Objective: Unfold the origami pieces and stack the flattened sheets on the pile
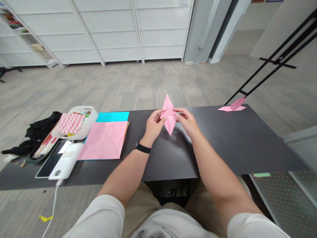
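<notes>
A pink sheet of origami paper (169, 112), folded into a long diamond with points at top and bottom, is held up above the dark table. My left hand (155, 124) pinches its left edge, thumb in front. On the opposite edge, my right hand (186, 120) grips the paper between thumb and fingers. Creases run across the diamond's middle. Toward the table's far right corner rests a folded pink paper piece (233, 105) with a raised part.
Left of my arms lies a stack of pink paper (105, 140) over a blue sheet (114, 116). Beside it are a white basket (92, 120), a phone (49, 162), a white power bank (66, 162) with a cable, and black cloth (42, 125). A black stand (262, 66) rises behind the table (223, 142).
</notes>
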Available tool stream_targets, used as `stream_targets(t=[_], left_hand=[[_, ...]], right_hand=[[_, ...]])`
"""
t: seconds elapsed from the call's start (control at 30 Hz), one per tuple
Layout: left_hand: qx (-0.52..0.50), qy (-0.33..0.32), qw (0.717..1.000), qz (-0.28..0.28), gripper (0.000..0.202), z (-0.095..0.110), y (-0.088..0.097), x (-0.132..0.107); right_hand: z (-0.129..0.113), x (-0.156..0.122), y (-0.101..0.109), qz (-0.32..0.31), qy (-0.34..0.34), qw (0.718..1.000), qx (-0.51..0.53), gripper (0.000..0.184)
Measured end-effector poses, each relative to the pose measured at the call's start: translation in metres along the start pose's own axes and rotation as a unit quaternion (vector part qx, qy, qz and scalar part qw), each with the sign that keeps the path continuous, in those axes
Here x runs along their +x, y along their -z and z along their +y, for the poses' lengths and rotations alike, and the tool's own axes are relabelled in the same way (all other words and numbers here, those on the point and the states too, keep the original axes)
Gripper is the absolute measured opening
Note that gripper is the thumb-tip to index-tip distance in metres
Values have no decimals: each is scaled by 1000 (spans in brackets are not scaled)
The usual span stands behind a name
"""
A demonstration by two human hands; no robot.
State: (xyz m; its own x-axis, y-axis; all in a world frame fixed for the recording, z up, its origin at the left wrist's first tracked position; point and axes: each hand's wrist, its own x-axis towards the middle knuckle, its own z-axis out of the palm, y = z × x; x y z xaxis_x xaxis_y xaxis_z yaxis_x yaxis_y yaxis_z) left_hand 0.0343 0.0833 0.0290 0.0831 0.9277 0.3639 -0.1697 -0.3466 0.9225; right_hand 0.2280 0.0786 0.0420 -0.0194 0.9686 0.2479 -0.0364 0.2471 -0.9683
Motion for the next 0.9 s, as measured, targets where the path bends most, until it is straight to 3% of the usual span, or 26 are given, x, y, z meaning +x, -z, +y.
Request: stream_targets(t=[0.3,0.5,0.63,0.8,0.9], left_hand=[[115,-68,991,2,34,8,2,-4],[190,-128,973,14,27,20,2,-6],[178,-117,977,8,29,17,2,-5],[191,-66,979,5,28,9,2,-3],[123,-19,992,0,35,8,1,-2]], right_hand=[[3,0,0,-5,32,997,-65,40],[1,-1,0,-17,29,997,-73,29],[-3,-3,1,-2,62,993,-102,22],[-8,-3,4,30,121,986,-110,27],[-9,-3,3,15,100,992,-80,36]])
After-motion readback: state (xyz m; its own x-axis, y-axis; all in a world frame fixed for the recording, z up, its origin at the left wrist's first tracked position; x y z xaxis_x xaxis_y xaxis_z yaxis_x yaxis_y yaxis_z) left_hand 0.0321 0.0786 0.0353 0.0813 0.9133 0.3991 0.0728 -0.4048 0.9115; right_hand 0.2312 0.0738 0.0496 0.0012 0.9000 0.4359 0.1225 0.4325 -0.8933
